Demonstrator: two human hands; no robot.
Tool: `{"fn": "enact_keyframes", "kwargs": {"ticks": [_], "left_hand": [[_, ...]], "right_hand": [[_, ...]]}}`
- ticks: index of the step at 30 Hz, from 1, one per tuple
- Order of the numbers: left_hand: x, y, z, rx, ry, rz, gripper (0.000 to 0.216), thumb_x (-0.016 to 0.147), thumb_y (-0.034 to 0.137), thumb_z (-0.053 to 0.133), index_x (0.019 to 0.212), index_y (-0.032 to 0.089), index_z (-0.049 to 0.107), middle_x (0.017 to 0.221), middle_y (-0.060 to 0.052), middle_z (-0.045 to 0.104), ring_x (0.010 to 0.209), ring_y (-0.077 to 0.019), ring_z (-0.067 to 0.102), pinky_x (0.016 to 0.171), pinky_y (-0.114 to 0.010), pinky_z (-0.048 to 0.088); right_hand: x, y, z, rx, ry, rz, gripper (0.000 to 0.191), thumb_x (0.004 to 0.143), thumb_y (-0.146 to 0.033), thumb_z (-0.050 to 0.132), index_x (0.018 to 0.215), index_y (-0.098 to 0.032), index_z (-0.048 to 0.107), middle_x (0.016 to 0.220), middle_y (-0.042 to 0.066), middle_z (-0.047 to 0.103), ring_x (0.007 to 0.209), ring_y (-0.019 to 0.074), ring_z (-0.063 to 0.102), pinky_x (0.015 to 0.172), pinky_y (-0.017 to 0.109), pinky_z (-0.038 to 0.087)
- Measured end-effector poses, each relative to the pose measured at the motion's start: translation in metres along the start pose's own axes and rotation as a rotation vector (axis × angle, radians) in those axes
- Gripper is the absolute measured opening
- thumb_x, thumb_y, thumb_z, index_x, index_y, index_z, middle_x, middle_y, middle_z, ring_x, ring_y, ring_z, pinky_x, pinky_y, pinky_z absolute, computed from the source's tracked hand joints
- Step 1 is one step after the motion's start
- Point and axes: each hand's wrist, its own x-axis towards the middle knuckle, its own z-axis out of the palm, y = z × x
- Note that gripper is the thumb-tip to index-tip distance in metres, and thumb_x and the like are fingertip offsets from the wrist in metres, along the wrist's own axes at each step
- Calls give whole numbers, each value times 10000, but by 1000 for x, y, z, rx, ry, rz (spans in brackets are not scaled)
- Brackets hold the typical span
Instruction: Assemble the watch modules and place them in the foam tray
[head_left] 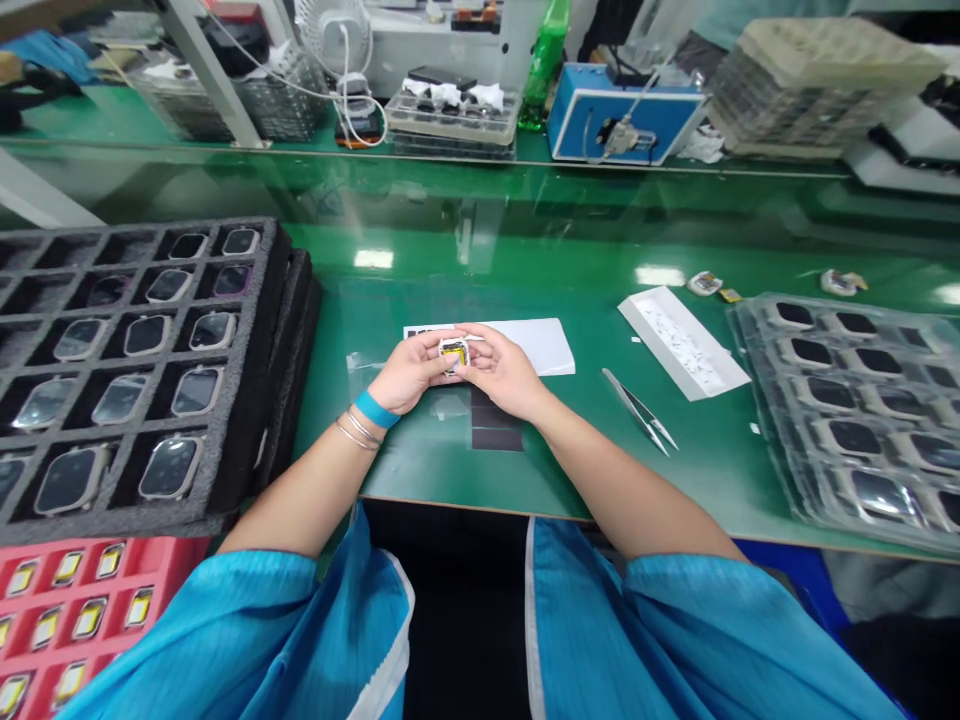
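Note:
Between both hands, over the middle of the green bench, is a small watch case (454,352) with a yellow part showing inside. My left hand (411,375) grips its left side, thumb across the front. My right hand (504,370) closes on its right side, thumb at the lower edge. Behind the hands lies a white sheet (536,345) with a row of small black pieces at its left end. A dark strip (495,425) rests on the bench just below my right hand. Some clear film (450,405) lies under the hands.
Metal tweezers (640,411) and a white box (684,342) with small scraps lie to the right. Clear trays (780,440) of watches stand far right. Grey foam trays (259,400) of watches are stacked left, above a red tray (161,560). A shelf edge (450,158) runs along the back.

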Motion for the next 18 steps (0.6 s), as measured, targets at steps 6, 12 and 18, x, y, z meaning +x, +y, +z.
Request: {"fn": "enact_keyframes", "kwargs": {"ticks": [6, 12, 18], "left_hand": [[2, -3, 5, -19, -5, 68, 479, 601, 278, 868, 1024, 150, 685, 944, -93, 727, 840, -210, 704, 800, -373, 577], [-45, 19, 17, 86, 208, 285, 499, 709, 256, 791, 1187, 185, 666, 1085, -109, 703, 962, -244, 676, 828, -363, 570], [-156, 83, 9, 230, 227, 336, 511, 768, 300, 755, 1260, 226, 640, 1212, -108, 659, 1144, -305, 614, 918, -421, 550]], "right_hand": [[-6, -2, 8, -86, 82, -53, 593, 741, -399, 731, 1268, -238, 511, 1194, 109, 679, 999, 222, 703, 870, 399, 593], [-4, -2, 1, -282, 161, -179, 699, 762, -412, 727, 1382, -276, 434, 1288, 127, 626, 1152, 256, 638, 929, 458, 575], [-11, -5, 3, -448, 251, -283, 468, 842, -397, 640, 1276, -247, 548, 1254, 124, 640, 1150, 261, 630, 949, 500, 554]]}}
